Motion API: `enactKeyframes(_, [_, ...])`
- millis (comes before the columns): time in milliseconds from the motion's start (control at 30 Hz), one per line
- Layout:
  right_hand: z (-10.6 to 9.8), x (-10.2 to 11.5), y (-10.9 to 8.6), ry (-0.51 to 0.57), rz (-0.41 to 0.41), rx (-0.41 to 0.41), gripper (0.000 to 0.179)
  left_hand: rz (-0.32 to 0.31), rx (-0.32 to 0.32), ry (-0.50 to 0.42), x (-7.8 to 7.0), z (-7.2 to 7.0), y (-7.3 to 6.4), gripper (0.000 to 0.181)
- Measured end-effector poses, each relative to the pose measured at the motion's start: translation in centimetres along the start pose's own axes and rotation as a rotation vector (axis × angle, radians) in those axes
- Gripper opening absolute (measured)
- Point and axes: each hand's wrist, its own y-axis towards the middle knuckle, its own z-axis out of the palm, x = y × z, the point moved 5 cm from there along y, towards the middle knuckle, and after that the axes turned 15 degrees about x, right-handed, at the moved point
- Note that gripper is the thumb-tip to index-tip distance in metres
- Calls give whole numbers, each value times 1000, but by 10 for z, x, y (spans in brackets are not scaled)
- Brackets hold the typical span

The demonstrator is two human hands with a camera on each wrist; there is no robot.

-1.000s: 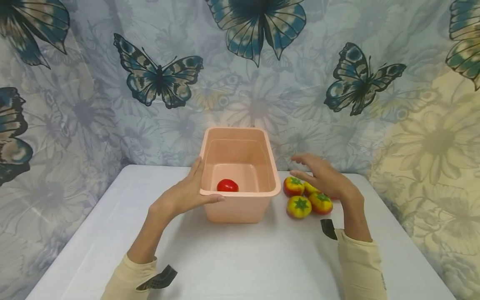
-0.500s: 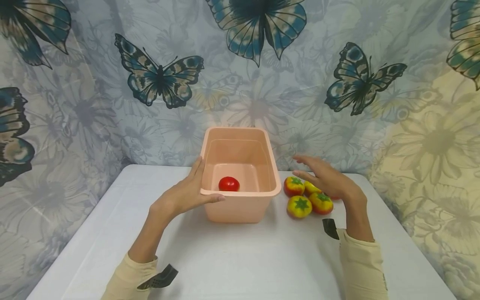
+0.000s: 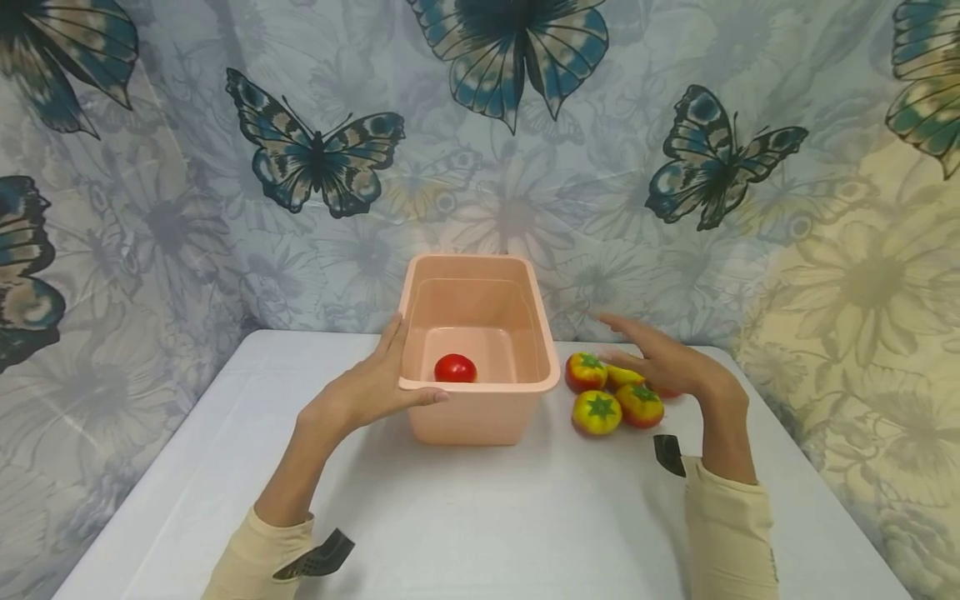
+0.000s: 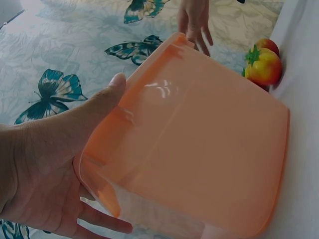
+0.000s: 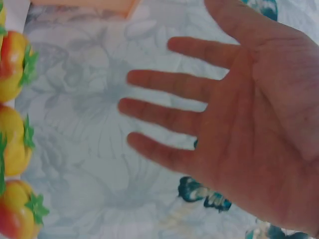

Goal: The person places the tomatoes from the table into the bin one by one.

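A peach-coloured plastic tub (image 3: 476, 414) stands in the middle of the table. Inside it, at the near left, lies a smooth red round fruit (image 3: 455, 368). My left hand (image 3: 360, 392) rests against the tub's near left corner, its straight thumb along the front rim and its straight fingers along the left side. Over the fruit group at the right, my right hand (image 3: 663, 358) hovers with fingers extended. Its spread palm (image 5: 234, 114) shows nothing held in the right wrist view. The nearest red-and-yellow fruits (image 3: 597, 413) have green star-shaped leaf tops.
Several fruits sit close together just right of the tub, one yellow piece (image 3: 624, 377) among them and a red one partly behind my hand. A white cloth covers the table (image 3: 480, 517). Butterfly-print fabric (image 3: 517, 200) rises behind it.
My right hand has drifted to the right, away from the tub, uncovering more of the yellow piece. The red fruit has shifted slightly farther into the tub. My left hand stays put.
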Motion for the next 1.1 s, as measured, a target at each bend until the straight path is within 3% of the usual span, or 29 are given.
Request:
enactKeyframes(467, [5, -56, -14, -50, 304, 214, 90, -7, 1, 17, 0, -2, -1, 131])
enactKeyframes(833, [17, -83, 1, -45, 440, 325, 75, 12, -5, -9, 1, -2, 0, 131])
enactKeyframes(1100, [24, -90, 6, -22, 514, 298, 44, -2, -2, -1, 2, -1, 0, 132])
